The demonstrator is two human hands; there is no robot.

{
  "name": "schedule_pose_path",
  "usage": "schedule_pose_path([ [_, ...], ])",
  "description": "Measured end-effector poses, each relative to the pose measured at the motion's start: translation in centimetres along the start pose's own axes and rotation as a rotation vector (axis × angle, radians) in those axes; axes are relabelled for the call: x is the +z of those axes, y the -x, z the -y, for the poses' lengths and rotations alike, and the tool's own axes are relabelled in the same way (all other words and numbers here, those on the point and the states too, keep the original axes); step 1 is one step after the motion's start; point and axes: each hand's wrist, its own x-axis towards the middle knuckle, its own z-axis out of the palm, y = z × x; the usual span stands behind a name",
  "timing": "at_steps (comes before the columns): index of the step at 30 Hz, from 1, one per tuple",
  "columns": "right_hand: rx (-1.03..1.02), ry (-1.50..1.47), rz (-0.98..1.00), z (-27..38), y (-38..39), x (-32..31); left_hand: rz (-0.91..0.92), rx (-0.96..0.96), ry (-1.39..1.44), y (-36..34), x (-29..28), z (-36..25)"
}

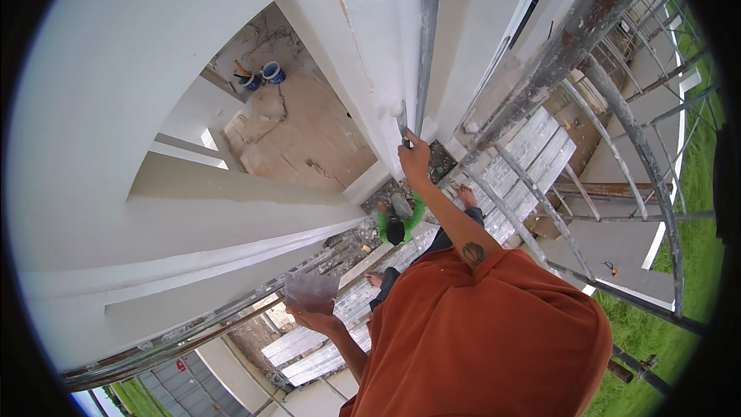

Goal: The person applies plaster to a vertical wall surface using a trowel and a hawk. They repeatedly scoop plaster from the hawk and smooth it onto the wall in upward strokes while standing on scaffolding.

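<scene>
My right hand (415,156) is closed around the handle of a putty knife (403,127). The blade is at the white plastered wall strip (386,46), beside a long grey metal bar (430,31) that runs along it. Lower and to the left, my left hand (312,318) grips the edge of a flat, greyish rectangular plate (311,292). The plate is held away from the wall, with faint pale smears on it. My left fingers are partly hidden by the plate.
I stand barefoot on scaffold planks (525,162), with steel pipes (571,31) to the right. A person in green (396,228) is far below, near rubble. Through a wall opening, buckets (272,72) stand on a dusty floor (309,123). Grass (695,262) lies at far right.
</scene>
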Motion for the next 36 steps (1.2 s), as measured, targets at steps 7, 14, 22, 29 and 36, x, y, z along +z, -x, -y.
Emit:
schedule_pose_path([
  [7, -0.008, 0.082, -0.003, 4.2, -1.0, 1.9, 0.027, 0.036, 0.025, -1.2, -0.7, 0.5],
  [14, 0.097, 0.036, 0.012, 6.8, 1.4, 5.4, 0.0, 0.033, 0.065, -2.0, -0.2, 1.5],
  [22, -0.311, 0.008, 0.131, 2.6, 4.3, 2.6, 0.046, -0.013, 0.049, -2.0, 1.0, 2.1],
  [29, 0.041, -0.058, 0.124, 0.1, 2.5, 1.5, 0.044, 0.034, 0.037, -2.3, -1.0, 2.6],
  [36, 0.004, 0.035, -0.137, 0.2, 1.3, 8.7, 0.014, 0.018, -0.001, -1.1, -2.1, 2.0],
])
